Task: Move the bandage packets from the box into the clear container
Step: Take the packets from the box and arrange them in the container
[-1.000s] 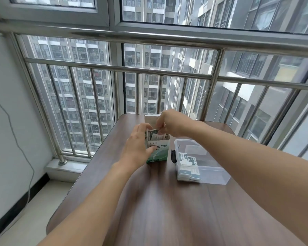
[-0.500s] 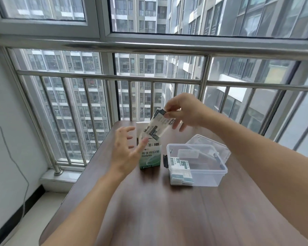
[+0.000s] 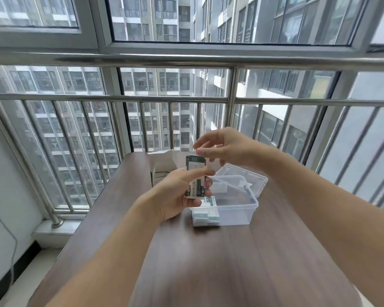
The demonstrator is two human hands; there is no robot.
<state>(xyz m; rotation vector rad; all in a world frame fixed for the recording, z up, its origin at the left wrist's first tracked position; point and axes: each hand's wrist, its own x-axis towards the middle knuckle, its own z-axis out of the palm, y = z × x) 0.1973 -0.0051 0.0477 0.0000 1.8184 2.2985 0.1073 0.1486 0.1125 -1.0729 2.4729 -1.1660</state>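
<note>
Left hand [image 3: 175, 193] is gripping our bandage packet [image 3: 195, 177] upright, just left of the clear container [image 3: 237, 200], while our right hand [image 3: 222, 146] is hovering loosely open above.

A flat's enclosed balcony, high up: a dark wood desk [image 3: 231, 262] is pushed against tall windows [image 3: 208, 18] behind a steel safety railing [image 3: 186, 59], apartment towers [image 3: 155, 96] fill the glass, and a cable [image 3: 11, 240] hangs down the white wall.

A dark wood-grain table [image 3: 220, 262] by a railed window bears an opened white box [image 3: 162, 165] and, beside it, a clear container [image 3: 235, 209] holding bandage packets [image 3: 206, 214]
</note>
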